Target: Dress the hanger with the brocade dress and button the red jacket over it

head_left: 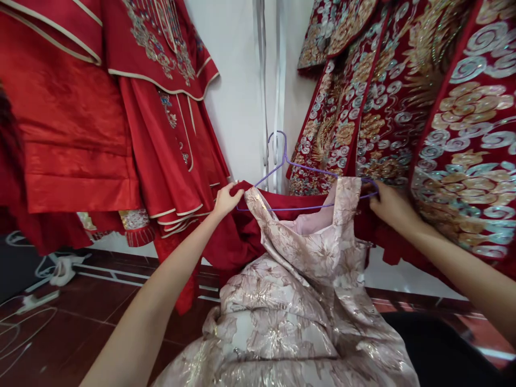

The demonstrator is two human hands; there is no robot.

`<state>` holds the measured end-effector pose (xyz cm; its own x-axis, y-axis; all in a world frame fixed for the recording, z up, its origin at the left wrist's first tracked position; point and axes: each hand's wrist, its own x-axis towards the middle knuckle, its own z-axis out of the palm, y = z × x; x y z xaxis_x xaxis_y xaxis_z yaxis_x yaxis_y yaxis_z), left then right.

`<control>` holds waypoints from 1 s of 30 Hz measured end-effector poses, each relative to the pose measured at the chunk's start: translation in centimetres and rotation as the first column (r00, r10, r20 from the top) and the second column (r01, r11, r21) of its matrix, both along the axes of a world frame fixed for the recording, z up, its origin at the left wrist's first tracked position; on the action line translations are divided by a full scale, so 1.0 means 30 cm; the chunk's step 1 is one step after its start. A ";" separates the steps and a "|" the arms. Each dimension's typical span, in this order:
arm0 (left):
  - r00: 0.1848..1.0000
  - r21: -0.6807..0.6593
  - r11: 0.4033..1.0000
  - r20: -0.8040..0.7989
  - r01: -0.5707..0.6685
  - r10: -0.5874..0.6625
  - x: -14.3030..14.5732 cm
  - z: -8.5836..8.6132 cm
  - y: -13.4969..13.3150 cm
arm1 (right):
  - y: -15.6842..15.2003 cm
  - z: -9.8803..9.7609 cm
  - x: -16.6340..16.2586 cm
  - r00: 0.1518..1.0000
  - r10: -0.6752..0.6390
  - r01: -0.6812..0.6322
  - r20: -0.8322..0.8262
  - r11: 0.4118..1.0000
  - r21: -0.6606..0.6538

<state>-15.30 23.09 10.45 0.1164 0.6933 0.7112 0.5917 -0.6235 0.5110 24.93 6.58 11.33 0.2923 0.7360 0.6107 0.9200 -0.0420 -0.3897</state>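
A pale pink floral dress [278, 306] with a metallic sheen hangs on a thin purple hanger [310, 167] in front of me. My left hand [228, 199] is closed at the hanger's left end, beside the dress's left strap. At the opposite end, my right hand [387, 201] grips the hanger's right corner, just outside the wide right strap. Both straps lie over the hanger's arms. The hanger's hook points up in front of a white post. Dark red cloth shows behind the neckline.
Red garments [161, 123] with pale trim hang at left. Heavily embroidered red and gold garments [387, 107] hang at right. White shoes [62, 271], cables and a power strip [38, 302] lie on the dark red tiled floor. Something black [435, 344] stands at lower right.
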 end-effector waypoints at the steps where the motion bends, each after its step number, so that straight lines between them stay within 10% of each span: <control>1: 0.998 -0.013 0.998 -0.033 0.053 -0.054 -0.003 0.008 -0.022 | -0.023 0.003 0.007 0.984 -0.073 0.080 0.164 0.996 -0.041; 5: 0.976 -0.032 0.995 -0.197 0.089 -0.094 -0.019 0.021 -0.046 | -0.056 0.016 0.044 0.929 -0.215 0.246 0.301 0.967 -0.066; 15: 0.909 -0.080 0.990 -0.412 -0.112 0.070 -0.035 0.037 0.041 | -0.009 0.166 -0.024 0.966 -0.167 0.161 -0.197 0.986 -0.046; 24: 0.924 -0.195 0.977 -0.383 -0.087 0.006 -0.074 0.033 0.039 | -0.106 0.244 -0.153 0.959 -0.145 0.094 0.242 0.973 0.209; 27: 0.937 -0.182 0.983 -0.344 0.001 -0.065 -0.124 0.069 0.018 | -0.181 0.277 -0.144 0.918 -0.160 0.138 0.363 0.987 0.088; 30: 0.974 0.082 0.988 -0.178 -0.131 0.143 -0.127 0.096 -0.025 | -0.238 0.313 -0.148 0.908 -0.163 0.278 0.386 0.923 -0.265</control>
